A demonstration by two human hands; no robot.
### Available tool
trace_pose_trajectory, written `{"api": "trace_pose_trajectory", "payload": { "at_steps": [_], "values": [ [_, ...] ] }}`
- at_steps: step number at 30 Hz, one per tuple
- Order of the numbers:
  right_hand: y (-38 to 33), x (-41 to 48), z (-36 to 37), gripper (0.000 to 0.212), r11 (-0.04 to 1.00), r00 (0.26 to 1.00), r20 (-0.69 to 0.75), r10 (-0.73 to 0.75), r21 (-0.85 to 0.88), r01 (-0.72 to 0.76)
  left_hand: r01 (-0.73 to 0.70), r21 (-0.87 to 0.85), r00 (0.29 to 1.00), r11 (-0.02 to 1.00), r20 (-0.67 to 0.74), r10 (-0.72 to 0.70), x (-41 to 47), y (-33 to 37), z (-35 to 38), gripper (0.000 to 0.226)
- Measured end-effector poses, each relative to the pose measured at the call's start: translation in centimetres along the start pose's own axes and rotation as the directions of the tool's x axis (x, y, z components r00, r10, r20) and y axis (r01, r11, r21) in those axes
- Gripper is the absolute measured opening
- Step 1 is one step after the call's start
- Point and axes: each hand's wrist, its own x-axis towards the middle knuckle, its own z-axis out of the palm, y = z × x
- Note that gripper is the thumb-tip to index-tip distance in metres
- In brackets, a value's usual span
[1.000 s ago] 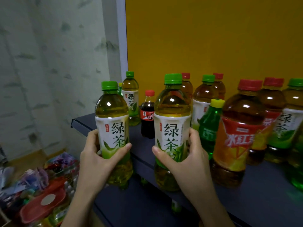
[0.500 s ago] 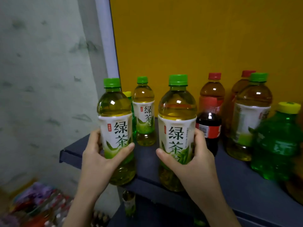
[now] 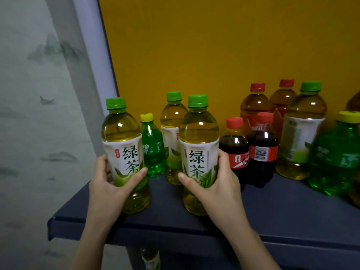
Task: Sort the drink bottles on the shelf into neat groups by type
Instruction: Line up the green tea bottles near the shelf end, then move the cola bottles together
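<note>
Both hands busy, one green tea bottle each. Left hand [image 3: 109,184] wraps the lower label of the left tea bottle [image 3: 124,152], thumb across the front, fingers curled round the far side. Right hand [image 3: 218,184] does the same on the right tea bottle [image 3: 198,149], thumb on the front, fingers round the back. Both grips closed firmly on the bottles, both bottles upright, bases low over the front of the shelf [image 3: 175,221]; can't tell if they rest on it or hang just above.

Between the two held bottles and further back: a small green soda bottle [image 3: 153,151] with a yellow cap, and a third tea bottle [image 3: 171,121], just behind the right-hand one. Right of the right hand: two cola bottles [image 3: 235,149], near the knuckles. Behind those, two red-capped tea bottles [image 3: 255,106]; further right another green-capped tea bottle [image 3: 303,133], label turned away, and a big green soda bottle [image 3: 337,158], blurred.

Step, as I read it: gathering the green teas at the left end of the shelf. Sorting is early; types are mixed to the right.

Next move likely calls for setting both bottles down beside the third tea bottle. The small green soda sits in the gap and would probably need shifting out. Watch the right knuckles against the nearest cola, and keep the bases off the front edge.
</note>
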Motion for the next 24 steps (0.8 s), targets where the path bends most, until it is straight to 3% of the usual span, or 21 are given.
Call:
{"api": "trace_pose_trajectory", "payload": {
  "at_steps": [6,9,11,13,15,17,18,21,24],
  "values": [
    [0.3,0.2,0.9,0.075,0.999,1.0,-0.029,0.003,-0.047,-0.004,0.025,-0.028,0.999,0.999,0.047,-0.024,0.7,-0.9,-0.1,0.052],
    [0.2,0.0,0.9,0.078,0.996,0.999,-0.033,-0.027,-0.087,0.024,0.032,0.083,0.998,0.996,0.059,-0.037,0.8,-1.2,-0.2,0.057],
    [-0.1,-0.3,0.2,0.075,0.993,0.999,-0.005,-0.046,-0.111,0.045,0.004,0.232,0.999,0.973,-0.034,0.004,0.1,-0.9,-0.2,0.075],
    [-0.4,-0.9,-1.0,0.069,0.984,0.996,0.017,-0.083,-0.154,0.085,-0.142,0.369,0.966,0.919,-0.151,0.21,-1.0,0.0,0.0,0.081],
    [-0.8,-1.4,-2.7,0.053,0.971,0.986,-0.046,-0.161,-0.187,0.15,-0.382,0.466,0.841,0.798,-0.183,0.51,-2.8,1.6,0.9,0.056],
    [-0.6,-1.2,-4.9,0.034,0.959,0.956,-0.17,-0.239,-0.197,0.205,-0.578,0.417,0.72,0.701,-0.143,0.679,-5.0,3.2,2.9,0.03],
    [-0.4,-0.9,-6.0,0.029,0.954,0.938,-0.226,-0.264,-0.204,0.219,-0.644,0.343,0.699,0.684,-0.098,0.708,-6.0,3.9,4.3,0.023],
    [1.3,0.9,-8.7,0.036,0.951,0.908,-0.333,-0.253,-0.26,0.17,-0.67,0.099,0.742,0.735,0.065,0.668,-8.5,4.7,8.6,0.024],
    [3.6,2.6,-9.9,0.064,0.957,0.946,-0.296,-0.131,-0.286,0.043,-0.496,0.029,0.848,0.868,0.23,0.477,-9.3,5.0,12.5,0.052]
  ]
}}
